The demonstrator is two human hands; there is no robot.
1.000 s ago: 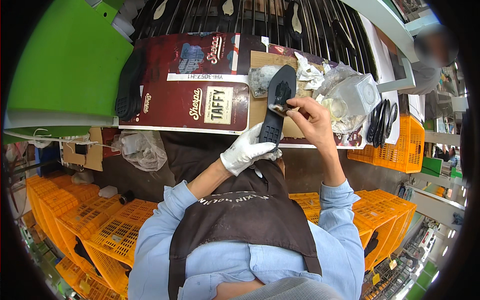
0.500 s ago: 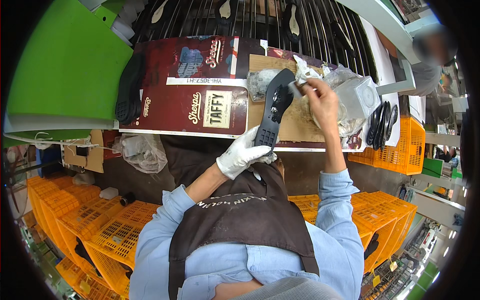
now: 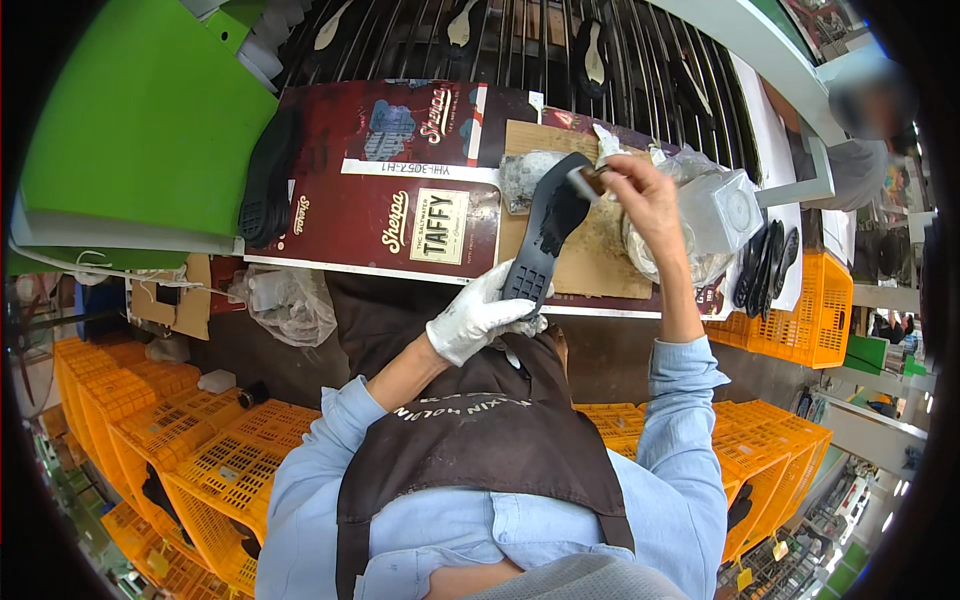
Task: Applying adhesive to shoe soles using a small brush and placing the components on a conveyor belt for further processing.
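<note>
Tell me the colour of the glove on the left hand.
White, on the left hand gripping the black shoe sole; head view.

Heel end of the black shoe sole (image 3: 548,235) is covered by the gloved left hand (image 3: 483,316); its fingers on the underside are not visible. The small brush (image 3: 590,180) is mostly enclosed by the right hand (image 3: 650,205), bristles too small to resolve. At 2 o'clock, a person (image 3: 868,110) is blurred and cut by the dark fisheye rim. The white container (image 3: 722,208) sits partly behind the right wrist. At 12 o'clock the rack (image 3: 500,40) is cut off. The surface (image 3: 400,225) passes under green board (image 3: 140,130) at 10 o'clock.
</note>
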